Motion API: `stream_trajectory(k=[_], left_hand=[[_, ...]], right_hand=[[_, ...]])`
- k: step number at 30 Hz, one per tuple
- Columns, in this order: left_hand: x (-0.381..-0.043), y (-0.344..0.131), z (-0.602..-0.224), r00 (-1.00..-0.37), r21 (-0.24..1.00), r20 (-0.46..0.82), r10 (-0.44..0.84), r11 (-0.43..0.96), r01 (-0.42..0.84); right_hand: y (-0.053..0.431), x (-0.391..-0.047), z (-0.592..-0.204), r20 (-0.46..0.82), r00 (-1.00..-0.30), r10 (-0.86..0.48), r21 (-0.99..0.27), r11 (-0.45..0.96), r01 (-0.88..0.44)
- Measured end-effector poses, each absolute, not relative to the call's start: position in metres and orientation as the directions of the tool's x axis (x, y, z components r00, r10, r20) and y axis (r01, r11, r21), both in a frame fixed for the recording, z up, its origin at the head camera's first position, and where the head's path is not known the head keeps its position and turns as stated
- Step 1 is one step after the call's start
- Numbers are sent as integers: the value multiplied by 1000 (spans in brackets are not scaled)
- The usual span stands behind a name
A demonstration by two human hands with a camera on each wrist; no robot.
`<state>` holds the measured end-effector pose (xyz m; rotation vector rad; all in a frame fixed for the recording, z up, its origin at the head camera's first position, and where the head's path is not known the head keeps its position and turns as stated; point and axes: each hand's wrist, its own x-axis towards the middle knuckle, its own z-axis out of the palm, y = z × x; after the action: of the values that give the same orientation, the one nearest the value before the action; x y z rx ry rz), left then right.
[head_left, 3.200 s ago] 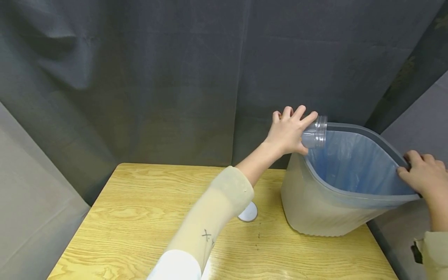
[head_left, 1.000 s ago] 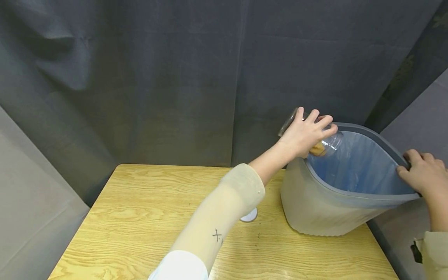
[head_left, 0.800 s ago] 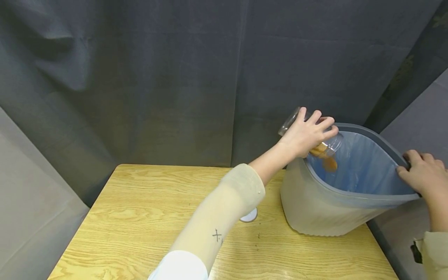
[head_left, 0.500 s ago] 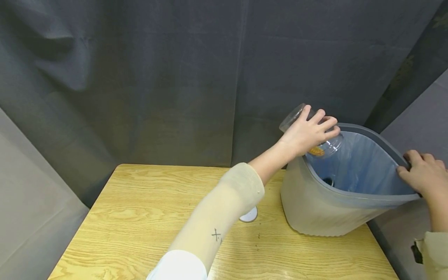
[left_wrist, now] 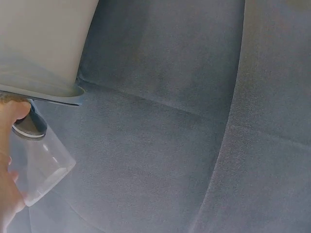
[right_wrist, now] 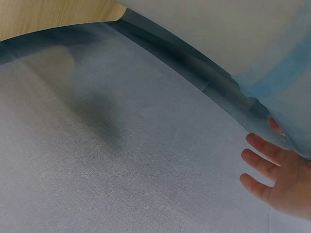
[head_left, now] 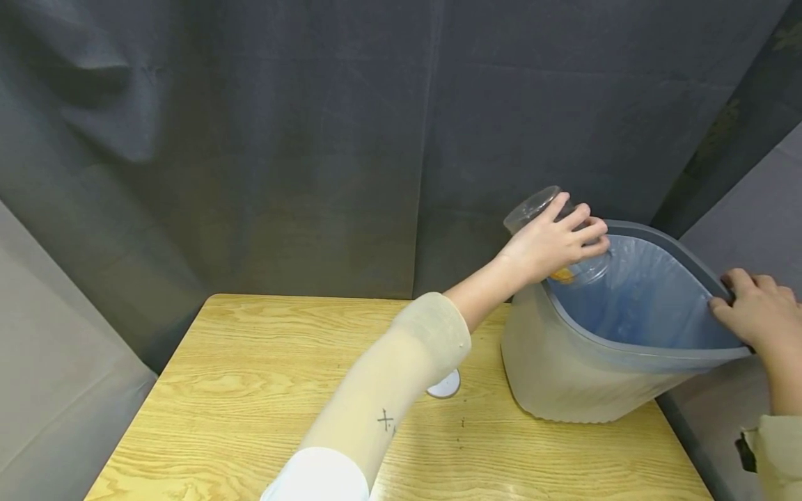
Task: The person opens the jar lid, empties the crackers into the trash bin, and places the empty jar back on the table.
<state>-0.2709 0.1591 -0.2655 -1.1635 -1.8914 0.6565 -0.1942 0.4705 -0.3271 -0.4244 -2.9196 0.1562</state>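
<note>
In the head view my left hand [head_left: 551, 243] grips a clear plastic jar [head_left: 529, 209], tilted mouth-down over the left rim of a grey waste bin [head_left: 564, 376]. An orange-yellow piece [head_left: 562, 275] shows inside near the mouth. The left wrist view shows a dark round piece [left_wrist: 30, 127] with a pale edge within the jar, close to my thumb. My right hand [head_left: 764, 306] holds the bin's right rim, thumb on the inner side. Its other fingers reach along the outside in the right wrist view, partly hidden by the bin. A blue bag [head_left: 651, 299] lines the bin.
The bin stands on the right of a wood-grain table [head_left: 250, 390]. A white round disc [head_left: 446, 385] lies on the table beside my left sleeve. Dark grey curtain [head_left: 301, 153] hangs behind, with pale cloth panels at both sides.
My left hand has moved right and tipped the jar from nearly level to mouth-down over the bin. An orange round piece and a dark piece have dropped in. My right hand has stayed put.
</note>
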Motion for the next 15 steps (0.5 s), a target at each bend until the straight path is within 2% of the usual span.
stream_trajectory(k=[4,9,15], left_hand=[[-271,159,-265,-214,-775,346,913,407,483],[-271,158,-263,-193,-792,314,930,369,487],[-273,158,-261,-153,-782,342,927,371,501]], right_hand=[[470,-194,-327,166,-942,292,-131,953,272],[470,-194,-327,168,-943,289,-134,954,268],[471,-195,-327,171,-941,291,-130,954,271]])
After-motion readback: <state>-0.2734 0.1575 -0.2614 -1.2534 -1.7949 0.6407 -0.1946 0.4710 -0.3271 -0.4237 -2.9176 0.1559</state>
